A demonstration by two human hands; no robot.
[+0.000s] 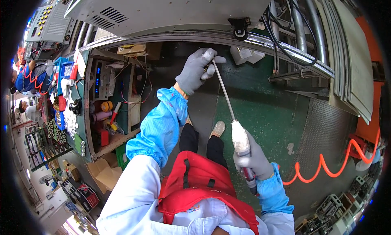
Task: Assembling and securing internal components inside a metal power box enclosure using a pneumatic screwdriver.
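The fingers of your gloved left hand (195, 71) bend inward at the tip of the long shaft (224, 91), though whether they pinch it I cannot tell; your right hand (257, 157) wraps closely around the power screwdriver (240, 141). The tool slants over the green floor (264, 117), ahead of your red apron (201, 176), near a coiled orange hose (336, 175).

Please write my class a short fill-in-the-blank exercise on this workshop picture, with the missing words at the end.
1. The right hand grips the driver, whose long metal shaft points ____ the person's body.
2. The left hand, at the shaft's far end, wears a glove coloured ____.
3. The person's apron is coloured ____.
4. The coiled orange hose is on the picture's ____ side.

Missing words: away from; grey; red; right.
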